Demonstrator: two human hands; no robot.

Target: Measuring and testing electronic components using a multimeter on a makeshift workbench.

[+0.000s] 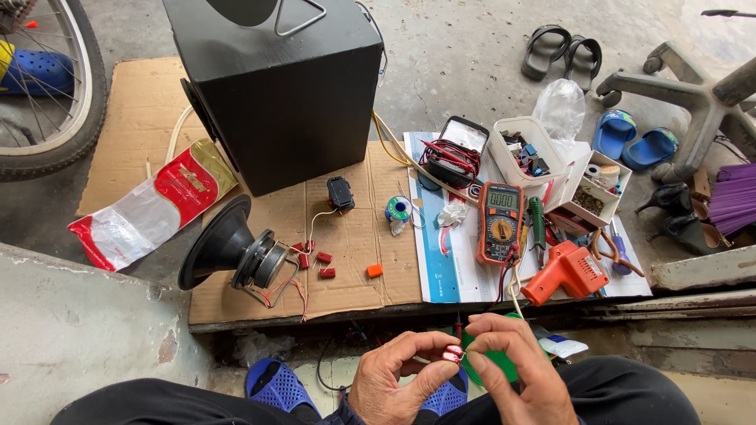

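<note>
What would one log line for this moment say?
left hand: pinches small red component | right hand: pinches same component, green board behind | nearby: multimeter, orange glue gun, loose speaker

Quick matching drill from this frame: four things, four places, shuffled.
Things:
1. multimeter
2. loose speaker
3. small red part
4. solder gun

Places:
A. pinched between the left hand and right hand
B. on its side on the cardboard, in front of the black box
C. on the white sheet, right of the multimeter
D. on the white sheet, probe leads plugged in

Pairs: 1-D, 2-B, 3-A, 4-C
</note>
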